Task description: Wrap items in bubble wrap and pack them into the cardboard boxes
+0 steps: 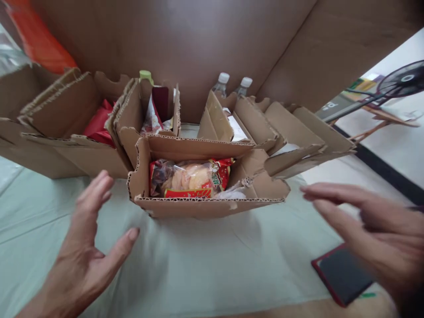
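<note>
A small open cardboard box (pixel 198 208) stands in the middle, in front of a row of similar boxes. Inside it lies a clear and red food packet (pixel 188 176) with pale, round pieces showing through, and a crumpled whitish plastic piece (pixel 233 191) beside it. My left hand (pixel 88 247) is just left of the box, thumb and fingers apart, holding nothing. To the right of the box hovers my right hand (pixel 361 225), fingers stretched out and apart from the thumb, slightly blurred. Neither hand touches the cardboard.
Behind stand cardboard boxes (pixel 76 159) with a red packet (pixel 101 123) and other goods. Two white-capped bottles (pixel 222 84) rise at the back before a tall cardboard panel (pixel 185 39). A phone-like dark slab (pixel 344 271) lies under my right hand. A fan (pixel 406 78) is at far right.
</note>
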The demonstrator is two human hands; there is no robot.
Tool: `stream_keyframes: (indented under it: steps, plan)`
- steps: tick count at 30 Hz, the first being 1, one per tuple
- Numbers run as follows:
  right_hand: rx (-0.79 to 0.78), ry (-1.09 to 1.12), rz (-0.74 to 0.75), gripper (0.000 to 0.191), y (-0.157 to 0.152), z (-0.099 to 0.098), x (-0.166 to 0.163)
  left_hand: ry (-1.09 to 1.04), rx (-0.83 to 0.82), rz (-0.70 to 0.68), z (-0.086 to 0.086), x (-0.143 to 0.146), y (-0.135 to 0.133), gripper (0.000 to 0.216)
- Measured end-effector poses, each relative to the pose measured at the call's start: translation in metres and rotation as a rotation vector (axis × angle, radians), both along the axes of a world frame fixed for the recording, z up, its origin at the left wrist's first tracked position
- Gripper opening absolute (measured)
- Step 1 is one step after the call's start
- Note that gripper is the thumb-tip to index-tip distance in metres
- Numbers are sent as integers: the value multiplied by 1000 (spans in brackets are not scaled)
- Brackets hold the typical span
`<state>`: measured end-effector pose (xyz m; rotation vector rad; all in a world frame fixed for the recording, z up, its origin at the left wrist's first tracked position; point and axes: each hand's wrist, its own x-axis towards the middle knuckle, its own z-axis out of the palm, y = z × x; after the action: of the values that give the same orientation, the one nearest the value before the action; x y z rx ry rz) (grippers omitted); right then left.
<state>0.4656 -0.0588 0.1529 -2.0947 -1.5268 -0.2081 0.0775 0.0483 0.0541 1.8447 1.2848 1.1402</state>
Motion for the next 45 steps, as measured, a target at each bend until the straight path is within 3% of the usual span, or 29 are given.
stream_keyframes:
  steps: [4,7,10,13,15,18,20,23,25,27,30,32,35,39,42,45]
  plan:
    - [-105,340,150,51,-3,-56,-21,23,-82,-85,-23,6,-12,82]
    - [-121,508,244,53,20,-79,-45,-62,-88,-153,-24,33,-13,81]
    - [-75,604,240,53,33,-87,-57,-193,-122,-156,-18,63,-12,84]
    - [-2,603,196,47,15,-90,-64,-285,-141,-148,-20,74,-28,83]
    - [51,554,162,39,-11,-93,-73,-280,-173,-121,-30,62,-52,81]
    - [122,469,202,31,-44,-97,-103,-206,-280,47,-41,20,-91,80]
    - [157,432,324,35,-43,-92,-129,-200,-301,149,-34,-12,-102,80]
    - [156,474,506,38,-9,-71,-154,-238,-183,220,-1,-34,-82,77]
    - [178,550,500,33,12,-55,-151,-246,-71,202,22,-20,-60,76]
    - [230,572,373,29,13,-47,-134,-284,35,105,31,5,-46,74]
    - [268,434,95,33,-24,-55,-106,-292,19,-79,15,38,-55,76]
    - [249,349,0,35,-55,-72,-99,-266,-46,-96,-4,42,-70,74]
    - [225,298,103,32,-76,-104,-117,-273,-92,-26,-24,25,-78,65]
    - [228,360,341,46,-60,-129,-139,-295,-71,41,-25,-2,-52,58]
    - [168,391,418,47,-57,-136,-119,-281,-101,88,-31,-7,-42,68]
    - [57,530,324,49,-57,-139,-88,-251,-153,137,-51,-7,-54,82]
